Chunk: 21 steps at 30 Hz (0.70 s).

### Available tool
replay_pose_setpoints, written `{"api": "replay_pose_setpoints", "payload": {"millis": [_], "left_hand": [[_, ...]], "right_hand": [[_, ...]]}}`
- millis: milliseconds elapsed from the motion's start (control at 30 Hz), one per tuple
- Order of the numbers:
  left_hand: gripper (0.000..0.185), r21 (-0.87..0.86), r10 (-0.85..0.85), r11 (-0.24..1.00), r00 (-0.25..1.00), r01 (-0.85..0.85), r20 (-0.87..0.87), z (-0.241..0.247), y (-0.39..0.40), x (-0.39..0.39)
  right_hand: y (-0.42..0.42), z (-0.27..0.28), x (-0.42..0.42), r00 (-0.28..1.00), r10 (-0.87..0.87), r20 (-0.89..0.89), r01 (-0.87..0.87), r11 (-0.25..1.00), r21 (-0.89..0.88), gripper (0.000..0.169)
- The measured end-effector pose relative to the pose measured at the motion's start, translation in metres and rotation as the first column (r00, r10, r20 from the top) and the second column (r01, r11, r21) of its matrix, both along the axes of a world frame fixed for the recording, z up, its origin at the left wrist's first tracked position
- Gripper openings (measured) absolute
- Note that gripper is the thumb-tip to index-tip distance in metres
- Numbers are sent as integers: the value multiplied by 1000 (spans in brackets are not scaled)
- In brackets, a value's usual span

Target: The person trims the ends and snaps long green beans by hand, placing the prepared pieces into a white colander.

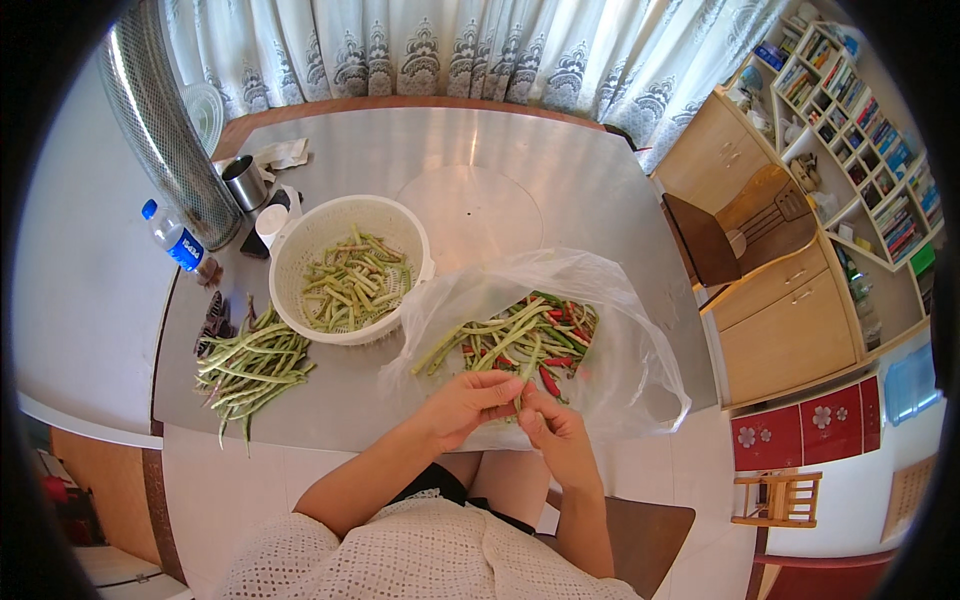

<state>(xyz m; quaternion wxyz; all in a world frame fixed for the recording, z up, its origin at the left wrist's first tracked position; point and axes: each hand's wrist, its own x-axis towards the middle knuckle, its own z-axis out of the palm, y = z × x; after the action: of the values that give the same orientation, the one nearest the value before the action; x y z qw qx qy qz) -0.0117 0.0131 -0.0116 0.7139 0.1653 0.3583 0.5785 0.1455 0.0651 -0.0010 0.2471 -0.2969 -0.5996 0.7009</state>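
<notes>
Between my two hands is a green bean pod (530, 365), gripped near its lower end. My left hand (480, 397) pinches it from one side, and my right hand (551, 420) closes its fingertips on it from the other. Beneath and beyond them spreads a clear plastic bag (630, 352) bearing long green beans (502, 328), red chili peppers (550, 381) and green scraps. Left of the bag stands a white plastic colander (360, 206) with short bean pieces (352, 281) inside. A pile of whole long beans (251, 367) lies at the table's left front.
Behind the colander are a steel cup (246, 182), a white cup-like container (271, 223) and a crumpled cloth or paper (285, 154). A Pepsi bottle (182, 244) stands by the left edge of the metal-topped table (345, 142). A wooden chair (742, 229) is at the right.
</notes>
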Motion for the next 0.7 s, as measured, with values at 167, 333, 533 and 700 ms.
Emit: {"api": "replay_pose_setpoints", "payload": {"millis": [167, 333, 533, 700], "left_hand": [[15, -89, 110, 991, 990, -103, 83, -13, 2, -2], [11, -125, 240, 966, 966, -227, 95, -7, 1, 6], [14, 215, 608, 791, 776, -573, -170, -9, -6, 38], [16, 328, 648, 759, 697, -562, -307, 6, -10, 22]], "right_hand": [[0, -2, -7, 994, -87, 59, 79, 989, 129, 17], [-3, -10, -17, 953, -294, -68, 299, 951, 76, 23], [-5, -22, -32, 774, -623, -112, 624, 781, -35, 25], [26, -19, -28, 649, -728, -220, 707, 684, -179, 23]]}}
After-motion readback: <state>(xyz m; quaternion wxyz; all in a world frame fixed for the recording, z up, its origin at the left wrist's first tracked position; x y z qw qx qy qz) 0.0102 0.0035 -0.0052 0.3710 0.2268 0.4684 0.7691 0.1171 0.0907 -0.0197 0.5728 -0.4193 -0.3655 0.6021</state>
